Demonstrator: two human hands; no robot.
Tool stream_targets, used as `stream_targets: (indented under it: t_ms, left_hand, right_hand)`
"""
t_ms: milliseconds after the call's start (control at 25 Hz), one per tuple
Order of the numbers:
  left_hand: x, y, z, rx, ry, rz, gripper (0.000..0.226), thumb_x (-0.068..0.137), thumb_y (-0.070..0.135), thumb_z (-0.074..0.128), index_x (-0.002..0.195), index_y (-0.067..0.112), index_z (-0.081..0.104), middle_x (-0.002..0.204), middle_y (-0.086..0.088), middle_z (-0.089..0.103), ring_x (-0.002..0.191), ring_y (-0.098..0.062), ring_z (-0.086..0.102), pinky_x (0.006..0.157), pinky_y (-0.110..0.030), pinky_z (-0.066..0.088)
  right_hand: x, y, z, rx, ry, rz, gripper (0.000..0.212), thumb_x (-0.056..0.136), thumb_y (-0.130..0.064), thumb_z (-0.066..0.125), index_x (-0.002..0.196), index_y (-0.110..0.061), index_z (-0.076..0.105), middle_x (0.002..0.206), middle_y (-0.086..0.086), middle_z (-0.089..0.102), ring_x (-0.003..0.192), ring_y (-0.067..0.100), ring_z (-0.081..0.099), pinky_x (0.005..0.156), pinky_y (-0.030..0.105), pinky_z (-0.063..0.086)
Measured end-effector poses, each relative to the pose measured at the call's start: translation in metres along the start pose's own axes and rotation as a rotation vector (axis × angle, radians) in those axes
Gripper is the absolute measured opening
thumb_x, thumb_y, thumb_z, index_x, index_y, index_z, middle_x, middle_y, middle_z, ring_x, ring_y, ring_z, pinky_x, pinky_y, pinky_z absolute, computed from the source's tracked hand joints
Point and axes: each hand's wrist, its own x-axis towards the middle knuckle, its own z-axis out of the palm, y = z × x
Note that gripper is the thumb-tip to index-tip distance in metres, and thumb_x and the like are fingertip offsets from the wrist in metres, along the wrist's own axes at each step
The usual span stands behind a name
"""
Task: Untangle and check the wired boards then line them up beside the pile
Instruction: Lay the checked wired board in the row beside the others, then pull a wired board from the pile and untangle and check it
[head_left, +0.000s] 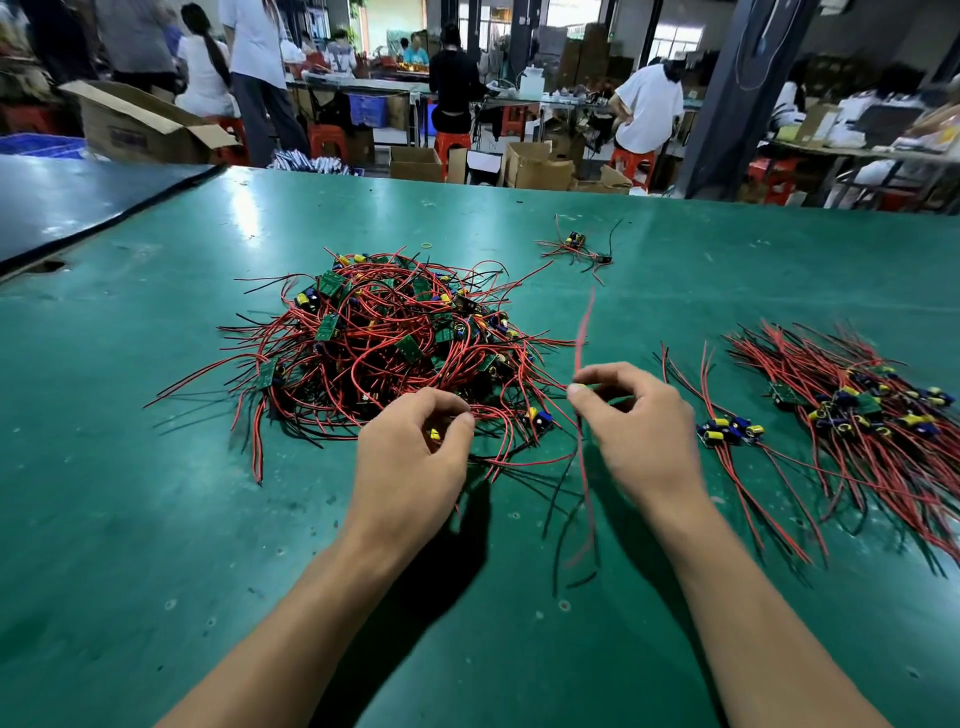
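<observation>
A tangled pile of small green boards with red and black wires (395, 343) lies on the green table (156, 519). My left hand (410, 462) grips a board with a yellow part at the pile's near edge. My right hand (634, 426) pinches a wired board between thumb and fingers; its red wire (584, 332) is blurred and runs both up and down from the hand. To the right, two boards (727, 428) lie side by side. Beyond them lies a sorted bunch of boards (872, 410) with wires fanned out.
A lone wired board (576, 244) sits farther back on the table, with a small rubber band (427, 244) near it. A dark mat (78, 197) covers the left table. Behind the table's far edge are cardboard boxes, red stools and several people working.
</observation>
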Motion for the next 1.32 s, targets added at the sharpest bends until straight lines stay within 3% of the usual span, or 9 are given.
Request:
stream_targets:
  t_ms: [200, 400, 480, 600, 720, 880, 1080, 1200, 1320]
  left_hand:
    - [-0.002, -0.009, 0.001, 0.365, -0.137, -0.013, 0.024, 0.084, 0.038, 0.068, 0.104, 0.027, 0.063, 0.093, 0.007, 0.052, 0.086, -0.02, 0.057, 0.079, -0.039, 0.051]
    - [-0.002, -0.009, 0.002, 0.389, -0.136, -0.019, 0.033, 0.087, 0.041, 0.063, 0.117, 0.029, 0.062, 0.096, 0.006, 0.053, 0.09, -0.022, 0.057, 0.08, -0.04, 0.051]
    - [-0.001, -0.01, 0.002, 0.392, -0.132, -0.02, 0.032, 0.089, 0.041, 0.06, 0.118, 0.027, 0.062, 0.094, 0.007, 0.055, 0.091, -0.021, 0.057, 0.081, -0.038, 0.051]
    - [-0.003, -0.008, 0.003, 0.396, -0.131, -0.005, 0.023, 0.09, 0.041, 0.058, 0.108, 0.028, 0.065, 0.088, 0.01, 0.056, 0.088, -0.019, 0.057, 0.076, -0.034, 0.05]
    - [-0.003, -0.009, 0.003, 0.389, -0.12, 0.003, 0.017, 0.089, 0.039, 0.06, 0.101, 0.029, 0.065, 0.089, 0.009, 0.063, 0.087, -0.019, 0.059, 0.074, -0.034, 0.05]
    - [-0.003, -0.011, 0.001, 0.37, -0.098, 0.025, 0.015, 0.088, 0.033, 0.062, 0.1, 0.026, 0.068, 0.088, 0.007, 0.067, 0.083, -0.018, 0.061, 0.074, -0.035, 0.053]
    - [-0.001, -0.011, 0.0, 0.314, -0.065, 0.044, 0.009, 0.086, 0.027, 0.065, 0.094, 0.024, 0.07, 0.089, 0.007, 0.068, 0.083, -0.017, 0.062, 0.075, -0.037, 0.053]
    - [-0.003, -0.011, 0.0, 0.343, -0.059, 0.037, 0.02, 0.086, 0.032, 0.066, 0.105, 0.027, 0.066, 0.094, 0.008, 0.062, 0.087, -0.019, 0.06, 0.076, -0.039, 0.053]
    - [-0.004, -0.01, -0.001, 0.418, -0.059, -0.015, 0.041, 0.085, 0.043, 0.065, 0.124, 0.032, 0.056, 0.102, 0.006, 0.052, 0.091, -0.021, 0.06, 0.076, -0.041, 0.054]
  right_hand:
    - [0.017, 0.023, -0.024, -0.29, -0.006, 0.14, 0.007, 0.084, -0.018, 0.073, 0.084, -0.024, 0.075, 0.073, -0.007, 0.068, 0.078, 0.016, 0.063, 0.069, 0.023, 0.037]
    - [0.017, 0.035, -0.028, -0.555, -0.029, 0.198, 0.015, 0.085, -0.022, 0.069, 0.099, -0.024, 0.077, 0.104, 0.006, 0.074, 0.1, 0.029, 0.064, 0.086, 0.032, 0.049]
    - [0.014, 0.032, -0.025, -0.674, 0.04, 0.109, 0.019, 0.088, -0.027, 0.069, 0.106, -0.025, 0.076, 0.11, 0.011, 0.068, 0.106, 0.035, 0.06, 0.091, 0.037, 0.047]
    - [0.005, 0.02, -0.005, -0.437, -0.024, -0.078, 0.016, 0.09, -0.022, 0.069, 0.102, -0.016, 0.077, 0.104, 0.011, 0.067, 0.094, 0.026, 0.065, 0.084, 0.024, 0.041]
    - [-0.007, 0.019, 0.016, -0.37, -0.132, -0.136, 0.016, 0.091, -0.015, 0.069, 0.104, -0.01, 0.077, 0.108, 0.01, 0.07, 0.105, 0.022, 0.063, 0.092, 0.018, 0.035]
    - [-0.001, 0.027, 0.01, -0.369, -0.047, -0.068, 0.023, 0.091, -0.014, 0.067, 0.112, -0.008, 0.075, 0.118, 0.012, 0.07, 0.117, 0.025, 0.06, 0.097, 0.019, 0.032]
    - [0.017, 0.039, -0.017, -0.358, 0.034, 0.062, 0.023, 0.092, -0.021, 0.066, 0.11, -0.011, 0.076, 0.116, 0.012, 0.072, 0.112, 0.025, 0.063, 0.099, 0.028, 0.041]
    - [0.015, 0.035, -0.018, -0.315, 0.045, 0.03, 0.018, 0.092, -0.021, 0.067, 0.104, -0.013, 0.077, 0.109, 0.008, 0.074, 0.103, 0.021, 0.064, 0.092, 0.023, 0.043]
    - [0.004, 0.02, -0.003, -0.233, 0.014, -0.079, 0.012, 0.091, -0.018, 0.069, 0.098, -0.013, 0.078, 0.097, 0.002, 0.075, 0.084, 0.009, 0.063, 0.076, 0.002, 0.037]
